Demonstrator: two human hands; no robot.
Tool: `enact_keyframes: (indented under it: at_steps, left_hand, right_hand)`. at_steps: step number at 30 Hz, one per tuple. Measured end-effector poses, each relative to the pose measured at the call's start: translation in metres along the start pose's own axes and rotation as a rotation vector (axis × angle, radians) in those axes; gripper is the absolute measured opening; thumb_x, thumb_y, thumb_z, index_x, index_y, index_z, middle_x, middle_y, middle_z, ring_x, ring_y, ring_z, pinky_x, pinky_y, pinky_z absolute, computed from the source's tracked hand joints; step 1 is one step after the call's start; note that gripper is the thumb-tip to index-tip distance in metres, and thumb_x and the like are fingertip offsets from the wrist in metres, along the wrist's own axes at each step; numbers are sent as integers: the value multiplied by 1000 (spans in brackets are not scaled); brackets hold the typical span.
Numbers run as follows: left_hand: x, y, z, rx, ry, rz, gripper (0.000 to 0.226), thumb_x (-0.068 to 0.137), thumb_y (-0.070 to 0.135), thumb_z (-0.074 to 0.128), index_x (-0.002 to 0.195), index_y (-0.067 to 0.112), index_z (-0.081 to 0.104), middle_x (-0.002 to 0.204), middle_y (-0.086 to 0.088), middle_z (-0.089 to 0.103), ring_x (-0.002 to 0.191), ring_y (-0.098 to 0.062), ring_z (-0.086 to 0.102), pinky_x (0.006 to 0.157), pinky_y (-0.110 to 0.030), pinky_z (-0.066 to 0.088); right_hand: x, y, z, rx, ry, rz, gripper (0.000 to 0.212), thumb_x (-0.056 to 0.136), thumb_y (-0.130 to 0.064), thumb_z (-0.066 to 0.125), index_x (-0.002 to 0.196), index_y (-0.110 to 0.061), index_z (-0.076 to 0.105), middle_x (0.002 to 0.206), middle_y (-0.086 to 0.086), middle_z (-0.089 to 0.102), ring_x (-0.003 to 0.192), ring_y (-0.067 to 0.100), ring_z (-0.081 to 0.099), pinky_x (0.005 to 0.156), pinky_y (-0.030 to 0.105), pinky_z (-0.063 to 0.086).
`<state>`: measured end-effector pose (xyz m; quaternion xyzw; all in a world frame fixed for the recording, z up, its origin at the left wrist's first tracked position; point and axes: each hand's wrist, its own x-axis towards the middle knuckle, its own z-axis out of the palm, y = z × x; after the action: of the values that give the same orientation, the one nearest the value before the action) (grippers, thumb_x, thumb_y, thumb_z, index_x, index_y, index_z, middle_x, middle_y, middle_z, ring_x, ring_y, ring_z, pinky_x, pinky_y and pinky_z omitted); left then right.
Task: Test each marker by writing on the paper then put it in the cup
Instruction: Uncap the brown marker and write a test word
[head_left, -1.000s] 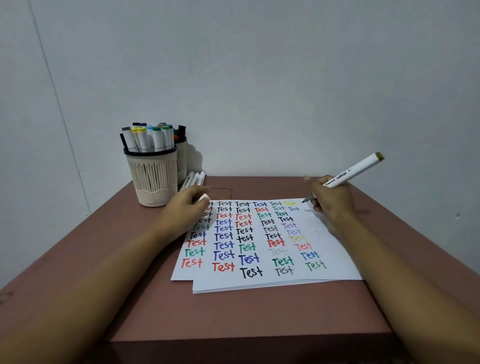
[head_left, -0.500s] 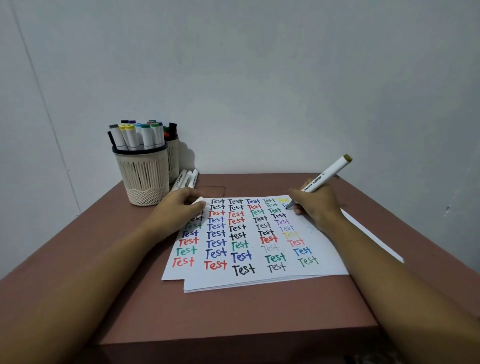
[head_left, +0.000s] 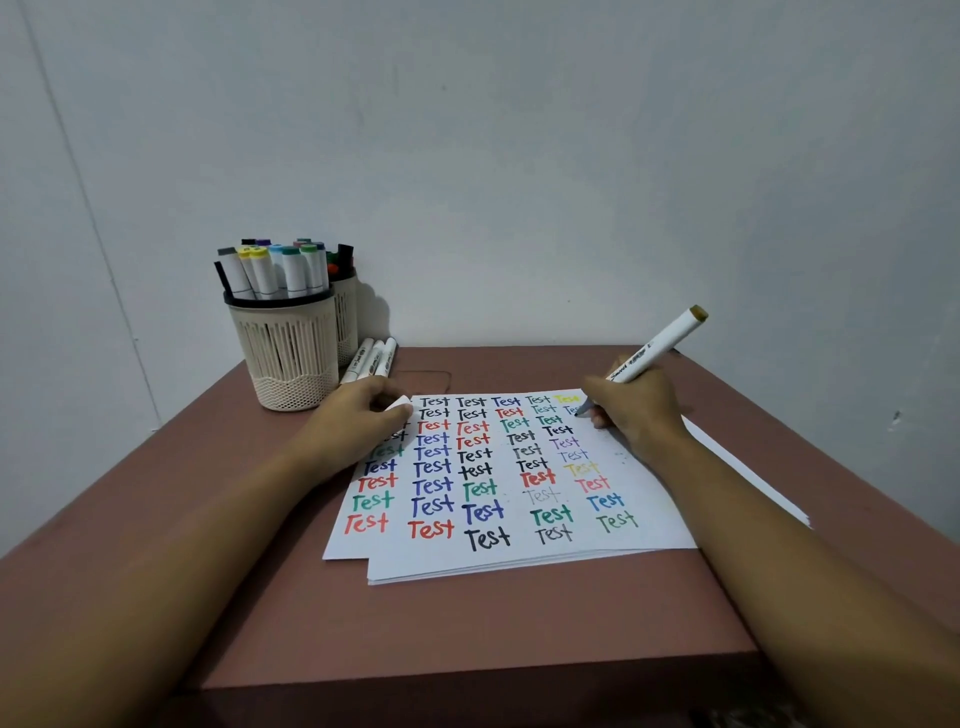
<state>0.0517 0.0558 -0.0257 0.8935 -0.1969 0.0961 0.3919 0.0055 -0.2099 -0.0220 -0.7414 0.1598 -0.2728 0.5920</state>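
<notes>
My right hand (head_left: 636, 410) grips a white marker (head_left: 660, 345) with an ochre end cap, its tip touching the paper (head_left: 649, 519) at the top of the rightmost column of "Test" words. My left hand (head_left: 361, 410) rests on the paper's upper left corner and pinches a small white cap (head_left: 399, 402). A beige ribbed cup (head_left: 285, 353) full of several capped markers stands at the back left. Three white markers (head_left: 370, 360) lie on the table beside it.
A second cup (head_left: 347, 317) with markers stands behind the first, against the grey wall. The paper is a stack of sheets on a reddish-brown table (head_left: 467, 623), with a loose sheet edge (head_left: 753, 478) jutting out under my right forearm.
My right hand brought the marker down and left, from hovering off the sheet's right corner to touching its tip on the paper. The left hand stayed put.
</notes>
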Motion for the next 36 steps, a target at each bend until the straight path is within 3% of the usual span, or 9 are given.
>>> enact_keyframes:
  at_steps: [9,14,19,25,31,36]
  left_hand:
    - [1,-2,0,-10,-16,-8,21,91,25,58,110,18,63,102,6,61,90,-7,58,69,-21,41]
    - [3,-3,0,-4,-27,-7,21,90,25,59,110,18,63,100,7,61,89,-6,57,72,-22,41]
    - [2,-4,0,-15,-33,-4,21,90,24,59,109,17,63,99,7,61,91,-8,58,75,-24,42]
    - [3,-4,0,12,-27,17,21,91,25,58,109,18,63,99,7,61,84,0,55,65,-14,40]
    - [3,-4,0,16,-20,26,20,90,24,59,109,17,64,99,7,61,85,-1,56,66,-15,40]
    - [3,-3,0,20,-18,17,22,90,25,59,110,16,64,102,6,62,90,-7,57,69,-20,41]
  right_hand:
    - [2,-1,1,-78,-29,29,27,74,-2,59,61,-13,38,65,19,55,47,22,45,39,19,34]
    - [2,0,0,-7,-7,37,21,73,0,57,61,-9,43,65,24,60,55,27,52,48,27,41]
    - [-1,0,2,-51,17,4,25,76,0,58,61,-11,42,56,13,57,45,20,49,47,25,40]
    - [-1,-1,0,-48,0,1,27,75,1,58,60,-11,40,56,14,54,44,20,47,47,26,40]
    - [0,-1,2,-56,91,15,21,76,-3,59,65,-12,44,67,15,58,44,16,50,43,22,38]
    - [0,-1,1,-64,64,10,23,77,-2,59,63,-12,44,61,12,57,43,15,50,45,23,41]
